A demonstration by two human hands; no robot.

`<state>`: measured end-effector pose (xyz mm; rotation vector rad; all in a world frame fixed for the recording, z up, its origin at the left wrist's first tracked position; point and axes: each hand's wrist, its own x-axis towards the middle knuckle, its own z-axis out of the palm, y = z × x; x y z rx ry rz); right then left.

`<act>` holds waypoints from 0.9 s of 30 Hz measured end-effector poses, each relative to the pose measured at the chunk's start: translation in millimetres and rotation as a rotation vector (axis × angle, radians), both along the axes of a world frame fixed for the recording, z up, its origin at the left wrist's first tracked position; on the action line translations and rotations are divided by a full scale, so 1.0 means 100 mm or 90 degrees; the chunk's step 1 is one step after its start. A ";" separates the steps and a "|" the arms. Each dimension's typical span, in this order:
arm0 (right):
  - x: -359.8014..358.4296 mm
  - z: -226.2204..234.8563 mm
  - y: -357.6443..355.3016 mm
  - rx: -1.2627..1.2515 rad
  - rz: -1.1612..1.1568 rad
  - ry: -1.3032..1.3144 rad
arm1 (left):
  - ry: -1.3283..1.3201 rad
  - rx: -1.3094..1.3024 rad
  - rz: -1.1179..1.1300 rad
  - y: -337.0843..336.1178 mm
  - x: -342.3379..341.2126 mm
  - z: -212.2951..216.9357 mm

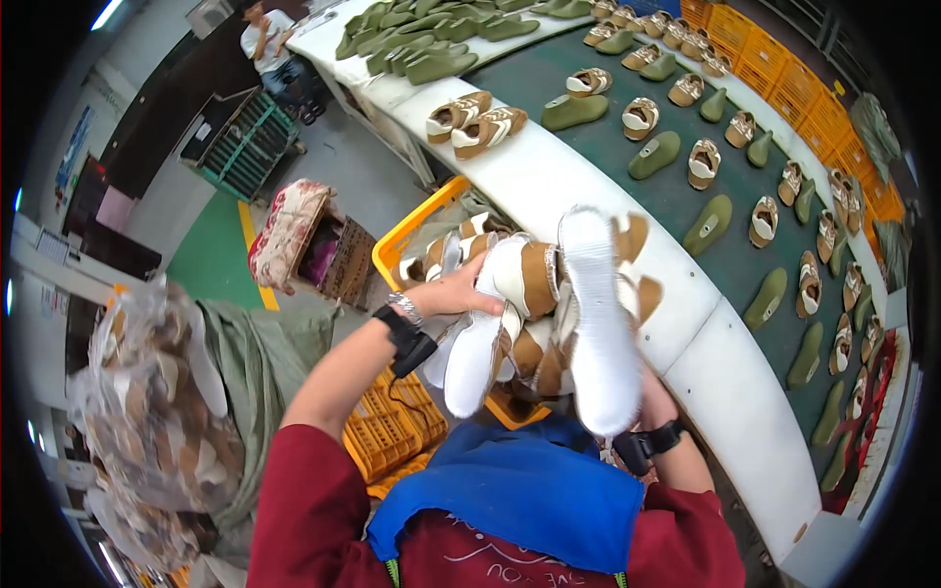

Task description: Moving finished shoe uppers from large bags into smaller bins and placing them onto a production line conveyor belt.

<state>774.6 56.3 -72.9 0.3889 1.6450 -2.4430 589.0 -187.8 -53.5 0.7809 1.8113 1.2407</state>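
My left hand [453,292] is closed round a cluster of brown-and-white shoe uppers, its thumb against one with a white underside [473,358]. Another upper [600,323], its long white underside facing up, stands tilted in front of my right hand [655,397]. That hand's fingers are hidden behind it; only the back part near the wrist shows. More brown-and-white uppers [536,279] are bunched between my two hands, above a yellow crate [423,220] that also has uppers in it.
A white-edged table [676,314] curves along the right, bordering a green conveyor belt [647,211] with rows of shoes and green shoe lasts [708,223]. More lasts are heaped at the far end. Bagged uppers [162,412] stand at left. Beyond are a cushioned box [294,230], a green cart [240,147] and a person [267,49].
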 end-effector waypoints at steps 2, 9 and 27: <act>-0.14 -1.05 -0.02 -0.043 -0.047 -0.095 | -0.083 -0.044 0.032 0.14 -0.43 -0.66; -0.54 -1.53 -0.43 0.074 -0.128 -0.199 | -0.007 -0.176 -0.055 0.28 -1.05 -1.22; -0.58 -1.03 -0.54 -0.064 -0.237 -0.310 | -0.200 -0.119 -0.255 0.67 -1.43 -1.83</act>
